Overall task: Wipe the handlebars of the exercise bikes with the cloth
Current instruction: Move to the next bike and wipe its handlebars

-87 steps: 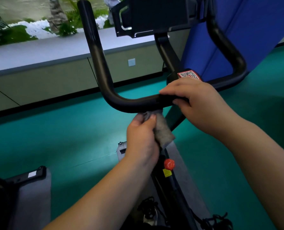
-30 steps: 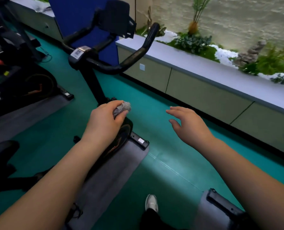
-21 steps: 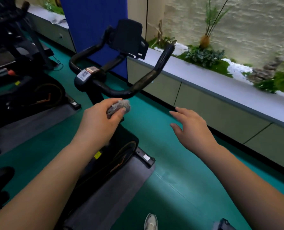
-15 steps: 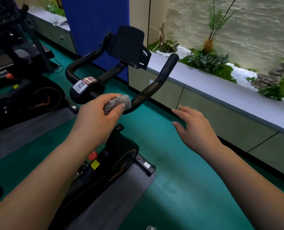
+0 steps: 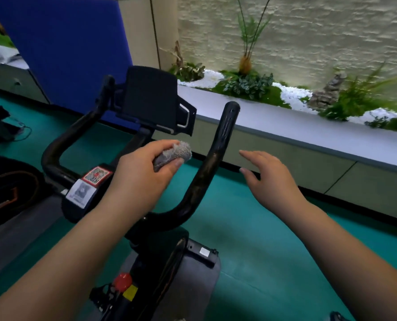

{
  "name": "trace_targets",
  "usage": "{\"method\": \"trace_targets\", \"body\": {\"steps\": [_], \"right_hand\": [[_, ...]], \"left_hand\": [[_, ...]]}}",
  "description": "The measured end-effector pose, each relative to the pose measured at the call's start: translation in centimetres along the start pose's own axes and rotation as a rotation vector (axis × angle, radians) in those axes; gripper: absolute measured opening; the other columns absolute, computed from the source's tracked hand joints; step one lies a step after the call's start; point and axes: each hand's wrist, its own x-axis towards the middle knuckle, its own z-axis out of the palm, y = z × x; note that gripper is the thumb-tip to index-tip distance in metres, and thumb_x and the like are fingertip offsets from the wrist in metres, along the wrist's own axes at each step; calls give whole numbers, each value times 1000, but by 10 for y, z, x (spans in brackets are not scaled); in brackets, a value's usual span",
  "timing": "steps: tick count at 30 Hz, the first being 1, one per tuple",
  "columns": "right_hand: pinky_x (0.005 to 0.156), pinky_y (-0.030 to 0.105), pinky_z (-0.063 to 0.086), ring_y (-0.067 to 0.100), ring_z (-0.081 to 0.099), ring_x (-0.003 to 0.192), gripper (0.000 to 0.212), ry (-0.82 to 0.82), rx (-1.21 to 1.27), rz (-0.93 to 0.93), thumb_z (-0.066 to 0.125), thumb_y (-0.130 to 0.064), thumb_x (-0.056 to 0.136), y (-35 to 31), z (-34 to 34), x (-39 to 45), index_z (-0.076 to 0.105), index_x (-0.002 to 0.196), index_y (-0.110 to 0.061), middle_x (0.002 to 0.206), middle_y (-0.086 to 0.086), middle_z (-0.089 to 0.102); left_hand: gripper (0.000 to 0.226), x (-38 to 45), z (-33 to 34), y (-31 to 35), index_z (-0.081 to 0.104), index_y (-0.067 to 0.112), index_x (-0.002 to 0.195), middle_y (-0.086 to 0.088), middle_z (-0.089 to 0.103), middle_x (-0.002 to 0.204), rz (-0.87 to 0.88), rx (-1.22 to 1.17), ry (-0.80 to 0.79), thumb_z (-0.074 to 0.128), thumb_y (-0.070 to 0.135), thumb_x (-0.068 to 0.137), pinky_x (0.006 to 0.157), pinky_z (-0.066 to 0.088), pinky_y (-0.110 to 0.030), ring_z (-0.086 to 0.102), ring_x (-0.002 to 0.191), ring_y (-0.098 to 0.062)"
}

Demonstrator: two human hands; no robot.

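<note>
A black exercise bike stands right in front of me, its handlebars (image 5: pixel 212 158) curving up on the right and looping round on the left. My left hand (image 5: pixel 144 179) grips a bunched grey cloth (image 5: pixel 173 155) and hovers above the middle of the bars, just left of the right-hand bar. My right hand (image 5: pixel 269 177) floats with fingers spread to the right of that bar, touching nothing. A black screen holder (image 5: pixel 152 99) sits at the top of the stem.
A red knob (image 5: pixel 122 281) and yellow tag sit on the frame below. Grey mat (image 5: pixel 192 286) lies under the bike on the teal floor. A low ledge with plants (image 5: pixel 285 121) runs along the right. A blue panel (image 5: pixel 65 42) stands behind; another bike (image 5: pixel 5 191) sits left.
I turned from the first bike and came up to this one. The handlebars have grown larger and nearer; my left hand with the cloth now hangs over them, the right hand beside the right bar.
</note>
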Motion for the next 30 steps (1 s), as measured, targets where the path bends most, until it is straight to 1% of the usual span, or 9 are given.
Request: {"method": "trace_targets", "body": {"steps": [6,10,15,17,20,22,24,27,30], "right_hand": [[100,31,43,7,51,115,47,89,203,149,54,-22,93,-19,4,19,42,138,-28,128,-10,55],[94,34,48,4,54,105,46,145,271,182,56,-19,92,-18,3,24,46,136,-29,120,-14,58],[94,33,49,3,55,105,45,165,325,185,57,-18,92,-15,-1,41,47,134,-30,119,-13,60],[94,33,49,4,55,105,43,145,320,173,57,-19,92,-13,-4,49,49,133,-29,119,-13,60],[89,28,49,3,55,103,40,131,344,158,56,-19,92,-8,-8,58,51,131,-29,118,-13,59],[81,20,47,2,55,97,36,144,365,158,55,-20,93,-5,-12,61,54,128,-28,115,-11,60],[80,19,46,3,56,93,30,159,396,163,54,-23,94,-2,-14,63,59,123,-25,112,-9,61],[83,26,47,9,60,94,26,161,515,157,48,-27,96,-3,-15,63,65,115,-23,105,-7,66],[68,24,48,13,65,81,25,208,759,212,40,-30,99,-12,-21,63,65,104,-26,91,-3,70]], "left_hand": [[35,41,10,-4,64,31,116,29,59,96,93,-121,-125,69,22,83,68,33,6,50,85,26],[40,56,30,8,61,32,120,16,62,108,152,-173,-144,69,22,83,76,38,2,55,95,14],[47,88,59,29,57,19,126,0,62,115,390,29,-19,65,8,81,91,43,-22,55,104,-13],[46,106,76,38,58,14,123,-6,59,113,435,111,3,60,2,79,88,45,-32,54,103,-22],[27,120,96,48,58,6,100,-14,53,99,451,258,19,59,-3,74,65,46,-43,51,83,-31],[20,118,101,47,55,5,86,-14,50,90,456,320,18,62,-5,70,55,41,-41,45,73,-27],[20,114,103,43,57,6,85,-10,50,89,455,291,-4,64,-4,69,58,43,-38,47,74,-25],[23,109,96,45,62,12,92,1,49,94,287,69,42,64,1,72,68,38,-8,46,74,-7],[29,109,93,57,60,18,98,4,46,102,92,-103,128,66,4,74,68,34,3,48,75,3]]}}
